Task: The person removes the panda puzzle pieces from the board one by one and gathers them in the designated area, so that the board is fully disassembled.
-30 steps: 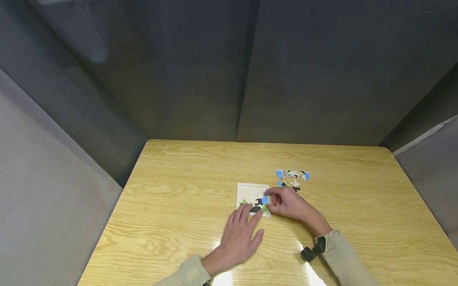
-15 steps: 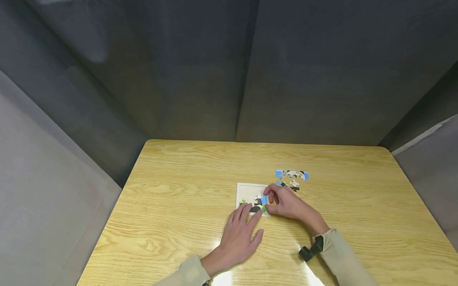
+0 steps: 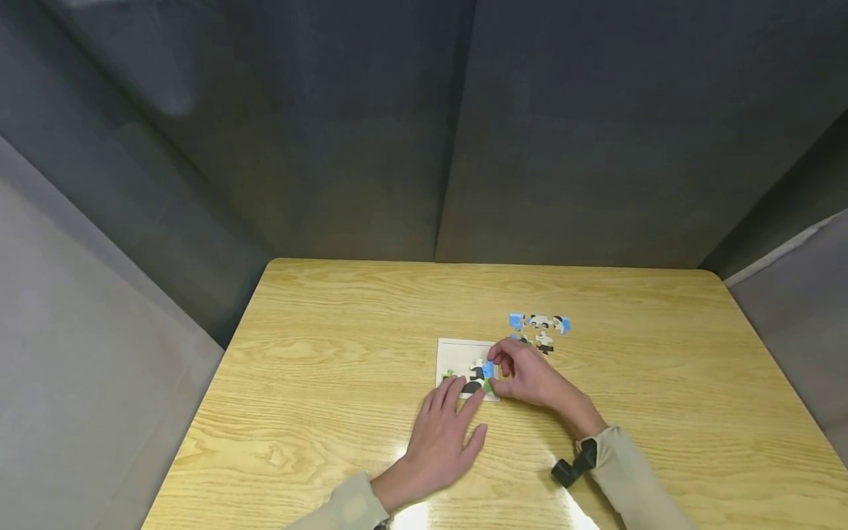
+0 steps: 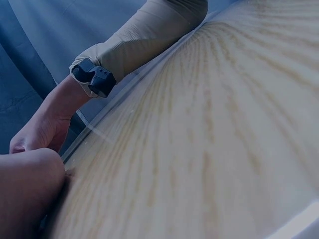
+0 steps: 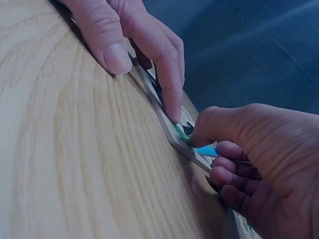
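Observation:
A square, pale-framed jigsaw tray [image 3: 457, 352] lies on the table, its lower part filled with panda-picture pieces. My left hand [image 3: 439, 438] has its fingers stretched out and rests the fingertips on the black-and-white and green pieces along the near side. At the tray's right side, my right hand [image 3: 535, 377] pinches a blue jigsaw piece [image 3: 489, 369] between thumb and curled forefinger. The right wrist view shows this blue piece [image 5: 206, 151] just past the thumb, low against the tray. In the left wrist view the tray is hidden.
Several loose jigsaw pieces [image 3: 540, 322] with panda and blue parts lie behind the right hand, some partly covered by it. The wooden table [image 3: 344, 316] ends at a dark curtain [image 3: 344, 147] at the back. A black wrist device [image 3: 575, 464] sits on the right sleeve.
The right hand has shifted very slightly away from the body, still at the blue piece. The left hand stays in place on the tray.

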The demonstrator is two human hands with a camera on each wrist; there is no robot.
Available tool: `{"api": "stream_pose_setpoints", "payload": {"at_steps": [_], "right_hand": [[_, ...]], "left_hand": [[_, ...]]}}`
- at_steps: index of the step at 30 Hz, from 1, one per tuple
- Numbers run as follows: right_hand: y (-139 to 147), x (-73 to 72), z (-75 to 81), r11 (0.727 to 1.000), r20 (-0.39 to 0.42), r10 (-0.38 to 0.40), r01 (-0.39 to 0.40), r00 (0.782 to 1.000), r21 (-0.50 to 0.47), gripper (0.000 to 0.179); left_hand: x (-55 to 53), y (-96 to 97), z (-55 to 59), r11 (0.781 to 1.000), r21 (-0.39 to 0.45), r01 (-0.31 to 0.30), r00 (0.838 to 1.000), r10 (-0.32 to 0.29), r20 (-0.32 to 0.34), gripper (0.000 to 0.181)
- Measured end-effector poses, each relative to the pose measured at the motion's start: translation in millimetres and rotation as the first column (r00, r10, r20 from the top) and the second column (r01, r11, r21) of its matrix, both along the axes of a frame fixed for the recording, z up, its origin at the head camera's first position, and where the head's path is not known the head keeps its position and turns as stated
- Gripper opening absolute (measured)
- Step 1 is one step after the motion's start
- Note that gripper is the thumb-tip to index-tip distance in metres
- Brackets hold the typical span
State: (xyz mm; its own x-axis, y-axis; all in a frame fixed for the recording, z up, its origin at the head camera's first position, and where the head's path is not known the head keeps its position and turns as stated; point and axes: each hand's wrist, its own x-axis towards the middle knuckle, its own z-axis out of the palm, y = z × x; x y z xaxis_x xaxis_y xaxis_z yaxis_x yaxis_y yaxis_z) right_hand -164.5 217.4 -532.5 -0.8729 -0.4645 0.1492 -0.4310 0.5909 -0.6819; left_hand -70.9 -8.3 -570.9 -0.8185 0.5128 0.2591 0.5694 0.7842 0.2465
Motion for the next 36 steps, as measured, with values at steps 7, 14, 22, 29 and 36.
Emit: {"api": "stream_pose_setpoints", "payload": {"at_steps": [7, 14, 22, 29, 36], "right_hand": [[-1.0, -0.1, 0.9, 1.0, -0.025, -0.002, 0.002, 1.0, -0.004, 0.035], [-3.6, 0.4, -0.5, 1.0, -0.026, -0.015, 0.015, 1.0, -0.013, 0.033], [-3.4, 0.9, -1.6, 0.999, -0.032, -0.019, 0.018, 0.999, -0.027, 0.031], [-0.8, -0.8, -0.3, 1.0, -0.033, -0.011, 0.011, 0.999, -0.011, 0.028], [2.2, -2.8, 3.2, 0.999, -0.036, 0.005, -0.003, 0.999, 0.042, 0.029]], "left_hand": [[-1.1, 0.4, -0.7, 1.0, 0.001, 0.005, 1.0, -0.005, -0.028, 0.054], [-0.9, 0.5, -0.5, 1.0, -0.003, 0.002, 1.0, -0.002, -0.016, 0.055], [-0.7, 0.3, 0.5, 1.0, -0.006, 0.001, 1.0, -0.001, -0.005, 0.054], [-0.9, 0.0, 0.0, 1.0, -0.01, 0.006, 1.0, -0.006, -0.004, 0.054], [0.4, 0.0, 1.8, 1.0, -0.022, 0.005, 1.0, -0.004, 0.024, 0.055]]}}
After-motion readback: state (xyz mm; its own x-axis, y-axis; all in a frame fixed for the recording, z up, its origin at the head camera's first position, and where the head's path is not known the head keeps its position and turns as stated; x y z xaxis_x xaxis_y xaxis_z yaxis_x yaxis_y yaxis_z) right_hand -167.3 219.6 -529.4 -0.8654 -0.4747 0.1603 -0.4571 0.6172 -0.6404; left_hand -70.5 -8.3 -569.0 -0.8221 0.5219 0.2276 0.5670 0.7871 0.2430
